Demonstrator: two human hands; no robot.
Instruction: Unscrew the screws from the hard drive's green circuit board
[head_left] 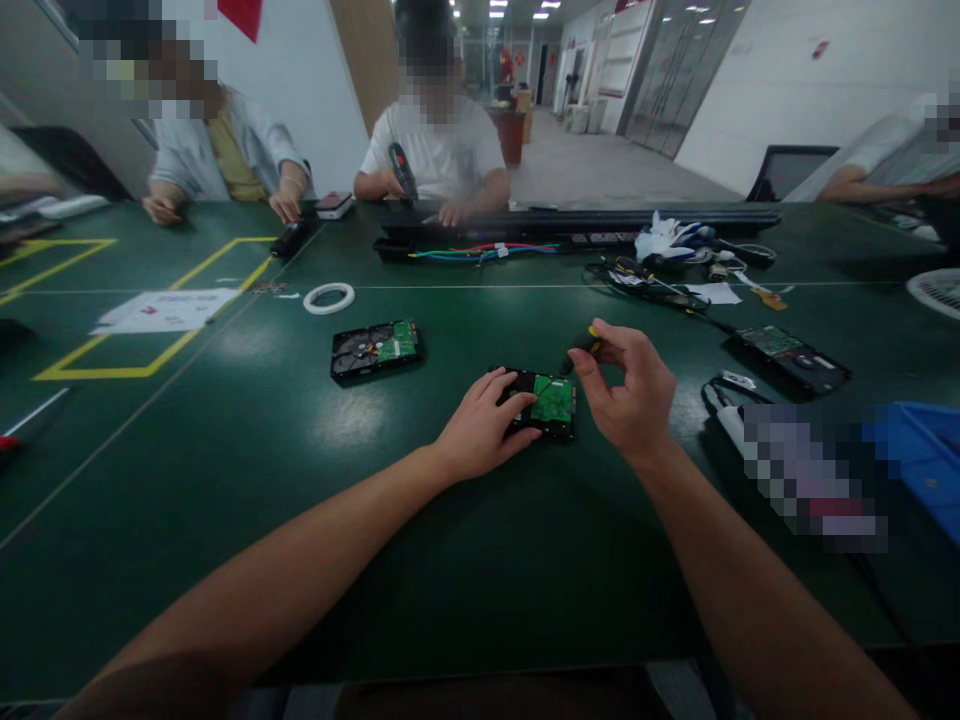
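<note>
A hard drive (553,397) lies on the green table in front of me with its green circuit board facing up. My left hand (487,418) holds it down from the left, fingers over its top and thumb along the near edge. Above the drive's right end, my right hand (631,385) grips a black and yellow screwdriver (583,347) between thumb and fingers. The screwdriver slants down to the left toward the board; whether its tip touches a screw is too small to tell.
A second hard drive (375,348) lies to the left, a third (791,358) to the right. Beyond are a white tape roll (328,298), cables (652,285) and a long black bar (585,222). A blue bin (926,455) stands right. Co-workers sit across the table, one holding a power screwdriver (403,172).
</note>
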